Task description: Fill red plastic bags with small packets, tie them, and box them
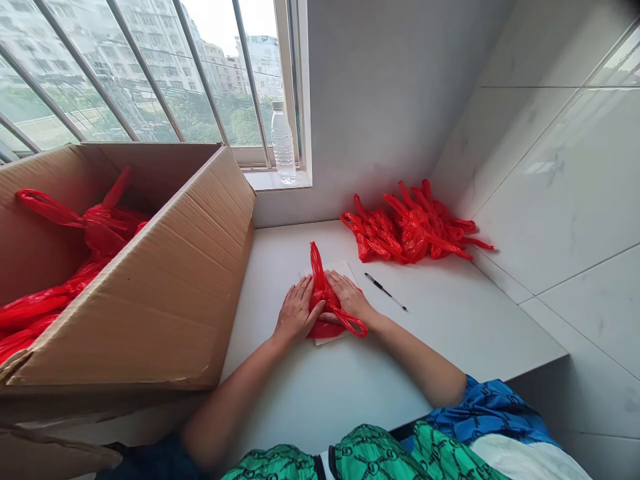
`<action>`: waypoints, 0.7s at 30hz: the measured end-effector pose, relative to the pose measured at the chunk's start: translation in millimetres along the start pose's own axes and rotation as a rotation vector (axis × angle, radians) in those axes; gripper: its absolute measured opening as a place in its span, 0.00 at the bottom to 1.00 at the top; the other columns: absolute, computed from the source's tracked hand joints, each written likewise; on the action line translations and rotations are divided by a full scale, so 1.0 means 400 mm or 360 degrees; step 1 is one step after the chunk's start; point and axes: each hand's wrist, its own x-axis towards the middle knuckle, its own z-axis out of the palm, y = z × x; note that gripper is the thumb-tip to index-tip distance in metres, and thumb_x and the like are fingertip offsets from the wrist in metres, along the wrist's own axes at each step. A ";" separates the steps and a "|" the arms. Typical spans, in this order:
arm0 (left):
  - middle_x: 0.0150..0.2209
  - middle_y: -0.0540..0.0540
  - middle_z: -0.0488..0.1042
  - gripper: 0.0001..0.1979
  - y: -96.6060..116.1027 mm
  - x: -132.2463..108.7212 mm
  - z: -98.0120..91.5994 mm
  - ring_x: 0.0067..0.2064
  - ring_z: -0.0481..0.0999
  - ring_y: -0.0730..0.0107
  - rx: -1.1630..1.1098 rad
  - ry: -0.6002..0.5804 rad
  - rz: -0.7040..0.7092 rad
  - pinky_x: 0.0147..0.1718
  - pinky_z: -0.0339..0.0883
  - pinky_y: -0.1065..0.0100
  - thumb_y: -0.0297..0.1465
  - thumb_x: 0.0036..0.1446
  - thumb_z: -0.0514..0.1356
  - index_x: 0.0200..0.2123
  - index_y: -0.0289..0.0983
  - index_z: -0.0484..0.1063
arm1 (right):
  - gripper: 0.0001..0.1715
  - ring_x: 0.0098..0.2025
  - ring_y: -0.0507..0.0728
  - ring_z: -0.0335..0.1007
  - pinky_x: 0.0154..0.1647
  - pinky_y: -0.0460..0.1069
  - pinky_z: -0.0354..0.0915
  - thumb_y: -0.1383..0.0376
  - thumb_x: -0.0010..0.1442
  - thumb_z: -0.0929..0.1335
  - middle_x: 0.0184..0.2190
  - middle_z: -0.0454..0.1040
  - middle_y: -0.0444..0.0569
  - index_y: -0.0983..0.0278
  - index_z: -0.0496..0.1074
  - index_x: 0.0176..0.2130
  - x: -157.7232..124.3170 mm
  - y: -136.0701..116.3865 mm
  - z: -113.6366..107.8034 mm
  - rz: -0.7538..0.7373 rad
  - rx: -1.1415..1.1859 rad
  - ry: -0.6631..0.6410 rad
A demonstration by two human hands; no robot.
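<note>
Plastic this thin looks light, soft and slippery, apt to crumple or tear. The red bag [324,295] lies on a white pad [346,268] mid-surface [280,267], the left hand [299,308] and right hand [349,295] laid against its sides, fingers extended. Its loops [316,263] seem the surest hold.

The left hand [297,309] and right hand [350,295] rest, fingers [302,287] extended, on a tied red bag [319,285] over pale paper [345,269] on the surface [405,353]. A pen [385,291] and a heap of red bags [413,227] lie to the right; more sit in a cardboard box [175,280], and a bottle [283,147] stands on the windowsill [264,181].
</note>
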 end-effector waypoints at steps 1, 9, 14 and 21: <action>0.71 0.41 0.52 0.32 0.000 0.000 0.001 0.72 0.51 0.58 0.0004 -0.0003 -0.0001 0.70 0.45 0.51 0.46 0.70 0.44 0.70 0.35 0.51 | 0.58 0.74 0.64 0.43 0.73 0.62 0.44 0.39 0.59 0.66 0.71 0.51 0.60 0.69 0.46 0.72 -0.001 0.001 0.002 -0.0004 0.0003 0.0007; 0.71 0.41 0.52 0.32 -0.006 0.000 0.010 0.72 0.51 0.57 0.0049 -0.0006 0.0010 0.70 0.46 0.51 0.46 0.71 0.43 0.70 0.34 0.51 | 0.57 0.74 0.63 0.43 0.73 0.62 0.44 0.39 0.60 0.65 0.71 0.51 0.60 0.71 0.47 0.71 -0.006 0.004 0.010 -0.0010 0.0020 0.0009; 0.71 0.41 0.52 0.32 -0.007 -0.001 0.012 0.72 0.51 0.57 0.0060 -0.0022 -0.0001 0.70 0.46 0.50 0.46 0.71 0.43 0.70 0.34 0.51 | 0.56 0.73 0.63 0.44 0.73 0.62 0.44 0.39 0.61 0.65 0.71 0.52 0.61 0.70 0.48 0.71 -0.006 0.005 0.016 -0.0007 0.0003 0.0004; 0.71 0.41 0.53 0.31 -0.010 -0.004 0.019 0.72 0.52 0.57 0.0051 0.0000 0.0004 0.69 0.47 0.49 0.45 0.71 0.44 0.70 0.35 0.51 | 0.55 0.73 0.63 0.44 0.74 0.62 0.42 0.40 0.61 0.65 0.71 0.52 0.60 0.70 0.48 0.71 -0.008 0.008 0.018 -0.0008 -0.0003 -0.0027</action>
